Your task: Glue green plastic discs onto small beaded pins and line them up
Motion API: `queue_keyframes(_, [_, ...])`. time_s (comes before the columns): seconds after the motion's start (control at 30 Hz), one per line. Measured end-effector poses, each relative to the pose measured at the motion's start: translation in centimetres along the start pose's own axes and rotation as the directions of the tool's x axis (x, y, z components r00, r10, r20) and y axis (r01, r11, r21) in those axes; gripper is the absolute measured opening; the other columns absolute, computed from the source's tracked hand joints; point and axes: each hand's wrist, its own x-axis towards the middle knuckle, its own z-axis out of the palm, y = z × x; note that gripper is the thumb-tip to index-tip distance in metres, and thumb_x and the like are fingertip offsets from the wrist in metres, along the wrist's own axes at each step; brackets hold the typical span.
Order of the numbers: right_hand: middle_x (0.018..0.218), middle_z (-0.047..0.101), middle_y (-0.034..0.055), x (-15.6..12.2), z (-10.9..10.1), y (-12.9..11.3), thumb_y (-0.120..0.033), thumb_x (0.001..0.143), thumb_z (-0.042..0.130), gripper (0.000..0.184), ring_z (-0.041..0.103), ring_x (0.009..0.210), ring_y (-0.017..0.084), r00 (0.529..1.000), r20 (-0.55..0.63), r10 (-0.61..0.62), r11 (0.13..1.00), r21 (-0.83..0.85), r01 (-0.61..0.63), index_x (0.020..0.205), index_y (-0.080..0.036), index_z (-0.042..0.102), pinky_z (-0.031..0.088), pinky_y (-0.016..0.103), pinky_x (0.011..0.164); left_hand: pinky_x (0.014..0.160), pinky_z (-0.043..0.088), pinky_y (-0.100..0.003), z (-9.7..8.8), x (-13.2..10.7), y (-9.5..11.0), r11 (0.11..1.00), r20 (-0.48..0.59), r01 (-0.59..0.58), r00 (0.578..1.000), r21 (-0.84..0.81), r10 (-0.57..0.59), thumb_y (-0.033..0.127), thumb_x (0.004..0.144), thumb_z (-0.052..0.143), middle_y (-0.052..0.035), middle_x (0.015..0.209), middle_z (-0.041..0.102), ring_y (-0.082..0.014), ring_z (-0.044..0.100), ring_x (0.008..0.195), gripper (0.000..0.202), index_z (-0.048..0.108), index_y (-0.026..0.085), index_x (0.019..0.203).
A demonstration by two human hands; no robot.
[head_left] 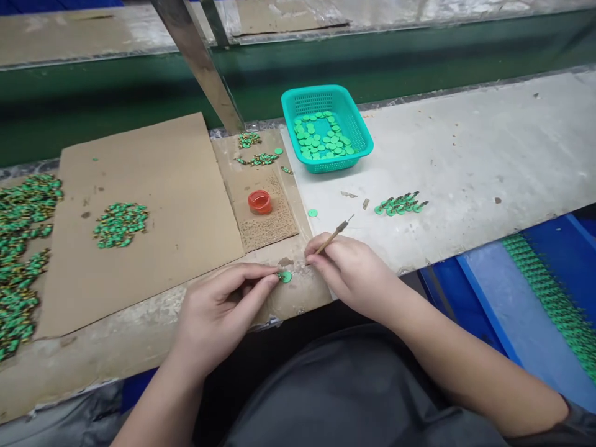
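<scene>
Two bare hands at work over a pale surface (488, 143). My left grip (218, 304) is clenched, thumb against forefinger, at the edge of a green disc (286, 277), which juts out to the right of the fingertips; a small darker part shows at the pinch, though whether it is joined to the disc I cannot tell. My right grip (356, 271) grasps a slender tool (331, 239) by its wooden handle. Principal relation: the green disc lies between the two grips, touching the left and apart from the right, leftward of the right fingertips and slightly nearer my body. The tool's long axis slopes outward and rightward from those fingertips, so that its fine tip points away from the disc; I judge that any contact between tip and disc calls for a leftward turn of the right grip. A red cup (261, 210) stands beyond the left fingertips. A loose disc (312, 213) lies beyond the right fingertips, left of the tool's tip; farther out sits a turquoise basket (333, 166) of discs (330, 146). Rightward of and beyond the right grip lies a cluster of stemmed discs (400, 206).
</scene>
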Motion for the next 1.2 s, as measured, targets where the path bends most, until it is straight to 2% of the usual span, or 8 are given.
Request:
queue_keyframes(0.1, [0.122, 0.093, 0.0114, -0.2, 0.0, 0.1, -0.027, 0.13, 0.063, 0.024, 0.092, 0.122, 0.029, 0.999, 0.027, 0.024, 1.0, -0.021, -0.023, 0.115, -0.023, 0.081, 0.075, 0.046, 0.116, 0.076, 0.07, -0.028, 0.2, 0.0, -0.1, 0.999, 0.006, -0.012, 1.0, 0.035, 0.012, 0.057, 0.106, 0.09, -0.0015, 0.101, 0.096, -0.0205, 0.089, 0.083, 0.024, 0.1, 0.035, 0.103])
queue_keyframes(0.23, [0.119, 0.093, 0.011, -0.4, 0.5, 0.4, -0.028, 0.13, 0.063, 0.023, 0.091, 0.118, 0.029, 0.999, -0.005, 0.054, 0.998, -0.015, -0.054, 0.114, -0.024, 0.08, 0.074, 0.046, 0.113, 0.075, 0.07, -0.028, 0.2, 0.0, 0.0, 0.998, 0.016, -0.023, 1.0, 0.057, 0.022, 0.059, 0.108, 0.089, -0.0009, 0.101, 0.096, -0.0202, 0.088, 0.082, 0.026, 0.1, 0.036, 0.104])
queue_keyframes(0.47, [0.119, 0.094, 0.0107, -0.5, 0.5, 0.4, -0.025, 0.13, 0.062, 0.024, 0.091, 0.116, 0.029, 1.0, -0.025, 0.016, 0.999, -0.04, -0.017, 0.114, -0.024, 0.079, 0.074, 0.045, 0.11, 0.076, 0.07, -0.03, 0.2, -0.1, 0.1, 0.997, 0.041, -0.042, 0.998, 0.07, 0.039, 0.058, 0.11, 0.089, -0.0013, 0.105, 0.097, -0.0214, 0.089, 0.086, 0.024, 0.1, 0.037, 0.107])
queue_keyframes(0.7, [0.116, 0.093, 0.015, -0.2, -0.2, -0.4, -0.026, 0.132, 0.058, 0.029, 0.09, 0.113, 0.033, 0.992, 0.128, -0.014, 0.98, -0.194, 0.039, 0.124, -0.018, 0.084, 0.073, 0.049, 0.105, 0.097, 0.077, -0.039, 0.1, -0.1, 0.1, 0.983, 0.048, -0.163, 0.986, 0.086, 0.159, 0.05, 0.113, 0.089, -0.0015, 0.107, 0.097, -0.0246, 0.093, 0.093, 0.017, 0.1, 0.038, 0.108])
queue_keyframes(0.83, [0.115, 0.094, 0.0137, 0.1, 0.1, -0.5, -0.027, 0.131, 0.062, 0.029, 0.09, 0.112, 0.032, 0.995, 0.102, -0.016, 0.991, -0.129, 0.029, 0.117, -0.019, 0.086, 0.073, 0.048, 0.107, 0.103, 0.077, -0.041, 0.0, -0.3, 0.0, 0.976, 0.055, -0.208, 0.977, 0.064, 0.204, 0.045, 0.112, 0.091, -0.0008, 0.11, 0.098, -0.0248, 0.093, 0.094, 0.011, 0.1, 0.038, 0.111])
queue_keyframes(0.97, [0.116, 0.095, 0.0106, 0.6, 1.3, -0.5, -0.031, 0.132, 0.066, 0.032, 0.092, 0.117, 0.028, 0.997, 0.082, -0.009, 1.0, 0.003, 0.009, 0.107, -0.021, 0.084, 0.073, 0.043, 0.11, 0.103, 0.076, -0.042, 0.1, -0.4, 0.0, 0.981, 0.053, -0.173, 0.984, 0.094, 0.168, 0.048, 0.113, 0.089, -0.0012, 0.11, 0.097, -0.0256, 0.092, 0.094, 0.016, 0.1, 0.037, 0.112])
queue_keyframes(1.1, [0.118, 0.095, 0.0116, 1.0, 2.2, -0.4, -0.028, 0.132, 0.065, 0.031, 0.092, 0.118, 0.03, 0.991, 0.129, -0.032, 0.999, -0.024, 0.036, 0.108, -0.021, 0.083, 0.072, 0.045, 0.112, 0.097, 0.074, -0.035, 0.2, -0.4, 0.1, 0.981, 0.048, -0.165, 0.986, 0.1, 0.161, 0.047, 0.115, 0.087, 0.002, 0.108, 0.096, -0.0222, 0.09, 0.093, 0.015, 0.099, 0.038, 0.113])
queue_keyframes(1.2, [0.117, 0.095, 0.0118, 1.0, 2.3, -0.2, -0.025, 0.13, 0.066, 0.028, 0.091, 0.118, 0.031, 0.991, 0.134, -0.031, 0.998, -0.051, 0.038, 0.108, -0.021, 0.083, 0.072, 0.046, 0.112, 0.097, 0.073, -0.034, 0.2, -0.3, 0.1, 0.982, 0.052, -0.161, 0.986, 0.099, 0.157, 0.049, 0.115, 0.087, 0.0025, 0.109, 0.096, -0.0219, 0.09, 0.095, 0.016, 0.099, 0.038, 0.113])
